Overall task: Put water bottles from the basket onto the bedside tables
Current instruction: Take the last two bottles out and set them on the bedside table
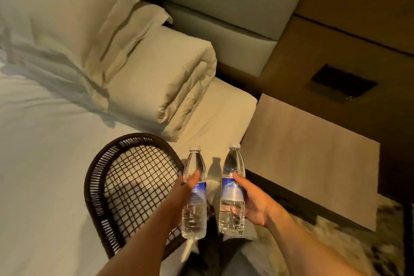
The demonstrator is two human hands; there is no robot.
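Note:
I hold two clear water bottles with white caps and blue labels, both upright above the bed's corner. My left hand (182, 192) grips the left bottle (194, 208) around its label. My right hand (253, 203) grips the right bottle (231, 206) the same way. A dark wicker basket (96, 186) stands on the white bed to the left of the bottles; I see no bottle inside it. The bedside table (313, 159), a tan flat top, lies just right of the bed and beyond my right hand.
Pillows (156, 78) are stacked at the head of the bed against a padded headboard (235, 2). A dark socket panel (342, 83) sits in the wooden wall behind the table. Patterned carpet (358, 253) shows at bottom right.

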